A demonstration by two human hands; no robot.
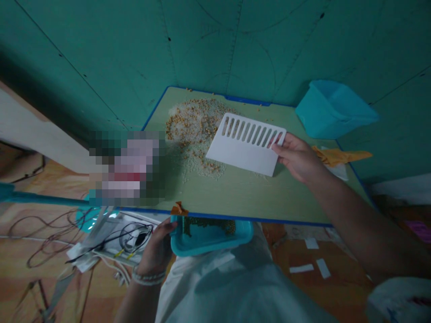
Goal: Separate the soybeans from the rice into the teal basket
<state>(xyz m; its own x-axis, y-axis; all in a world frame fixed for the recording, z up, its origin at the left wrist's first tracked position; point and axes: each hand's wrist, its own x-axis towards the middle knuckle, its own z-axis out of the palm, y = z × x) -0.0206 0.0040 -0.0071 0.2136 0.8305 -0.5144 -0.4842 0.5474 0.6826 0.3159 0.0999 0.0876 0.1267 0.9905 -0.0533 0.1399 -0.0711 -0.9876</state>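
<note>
A blue-edged table (235, 197) is seen from above. Towards its far left, a heap of mixed grains (195, 128) is spread. At the table's middle, a white slotted scraper (245, 150) is stood against the heap, pinched at its right end by the closed fingers of the right hand (298, 157). A teal tub (333, 110) is set at the table's far right corner. A teal tray (210, 235) is held under the table's near edge, gripped by the curled left hand (156, 249).
</note>
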